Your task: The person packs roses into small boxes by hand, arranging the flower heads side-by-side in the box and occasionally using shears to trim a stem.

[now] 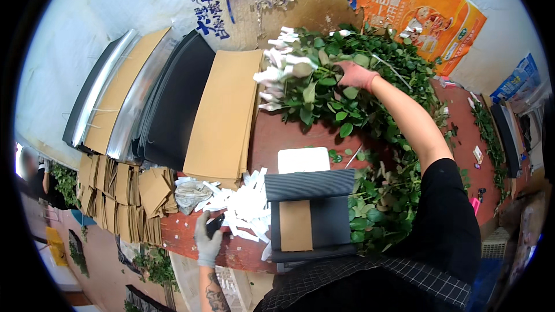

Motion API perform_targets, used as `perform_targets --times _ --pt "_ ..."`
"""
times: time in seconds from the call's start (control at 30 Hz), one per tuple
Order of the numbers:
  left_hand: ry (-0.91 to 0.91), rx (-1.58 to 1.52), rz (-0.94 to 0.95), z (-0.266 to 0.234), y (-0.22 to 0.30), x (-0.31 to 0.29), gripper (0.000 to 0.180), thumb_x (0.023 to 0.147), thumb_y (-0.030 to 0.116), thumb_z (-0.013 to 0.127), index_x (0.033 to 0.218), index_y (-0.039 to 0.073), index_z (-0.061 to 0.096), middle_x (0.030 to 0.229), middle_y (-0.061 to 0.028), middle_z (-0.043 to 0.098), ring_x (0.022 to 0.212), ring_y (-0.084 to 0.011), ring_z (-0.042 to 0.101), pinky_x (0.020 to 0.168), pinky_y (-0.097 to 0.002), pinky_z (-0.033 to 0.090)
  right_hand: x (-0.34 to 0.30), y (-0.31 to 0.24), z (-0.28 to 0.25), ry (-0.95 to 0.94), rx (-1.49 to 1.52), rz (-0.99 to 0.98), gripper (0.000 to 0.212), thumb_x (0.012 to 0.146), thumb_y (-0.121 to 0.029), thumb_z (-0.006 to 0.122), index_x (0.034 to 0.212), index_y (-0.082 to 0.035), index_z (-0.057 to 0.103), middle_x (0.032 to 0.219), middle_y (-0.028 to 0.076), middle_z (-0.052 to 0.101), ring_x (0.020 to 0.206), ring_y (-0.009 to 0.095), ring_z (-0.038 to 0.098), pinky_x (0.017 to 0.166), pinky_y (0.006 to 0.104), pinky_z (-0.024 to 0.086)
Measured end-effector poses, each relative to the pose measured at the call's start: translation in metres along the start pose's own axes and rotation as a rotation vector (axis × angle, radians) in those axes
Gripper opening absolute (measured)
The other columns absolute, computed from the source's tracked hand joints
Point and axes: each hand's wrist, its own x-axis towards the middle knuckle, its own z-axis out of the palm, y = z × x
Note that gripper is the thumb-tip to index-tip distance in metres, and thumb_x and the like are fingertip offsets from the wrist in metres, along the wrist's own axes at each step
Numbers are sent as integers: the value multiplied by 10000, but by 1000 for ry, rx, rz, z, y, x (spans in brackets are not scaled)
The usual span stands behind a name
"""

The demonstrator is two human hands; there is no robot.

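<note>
My left hand (208, 238), in a pale grey glove, is closed around a small black tool (215, 225), probably a stapler, at the table's front edge. My right hand (357, 76), in a pink glove, reaches over a pile of leafy green stems (341, 101). Its thumb and fingers curve apart among the leaves, and no stem shows clearly gripped. White-wrapped flower heads (277, 72) stick out at the pile's left end. Before me, a brown cardboard piece (295, 225) lies on black corrugated sheet (332, 225). White paper strips (248, 205) are scattered beside my left hand.
Large brown cardboard sheets (222, 115) and black sheets (176, 104) lean at the back left. Small folded cardboard pieces (124, 196) are stacked along the left edge. A white board (303, 160) lies on the red table (283, 130). Another person (41, 176) is at far left.
</note>
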Motion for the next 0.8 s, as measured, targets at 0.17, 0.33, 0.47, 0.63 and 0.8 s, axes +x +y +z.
perform_targets --times 0.17,0.33,0.47,0.63,0.8 --pt "175 -144 270 4 138 42 332 723 35 558 1033 -61 624 946 -152 660 893 -264 635 848 -370 494 -26 18 -91 97 348 119 669 630 -261 794 1213 -5 588 1142 173 655 1051 266 620 941 343 456" --pt "-376 -205 572 62 270 105 420 742 123 658 1130 -31 610 1025 -179 659 947 -293 644 852 -361 499 -50 -19 -135 229 407 179 597 667 -183 734 1213 2 579 1129 187 652 1055 279 616 933 352 456" --pt "-809 -745 144 149 318 150 730 836 240 696 1422 -17 343 1322 -164 514 1176 -243 543 984 -343 448 -56 17 -147 391 330 156 521 727 -141 700 1197 34 561 1117 140 654 1018 222 596 925 329 454" --pt "-621 -1290 -137 249 358 206 662 873 189 674 1406 62 303 1115 -76 564 955 -182 593 840 -331 520 -71 56 -135 464 410 84 595 758 -105 714 1297 5 488 1248 124 586 1128 203 544 1002 319 408" --pt "-293 -1255 -143 272 373 250 321 901 117 616 1167 153 441 922 -8 547 785 -161 575 684 -347 528 -91 -7 -142 387 257 71 700 746 -161 750 1354 0 441 1302 157 541 1193 238 503 1044 324 373"
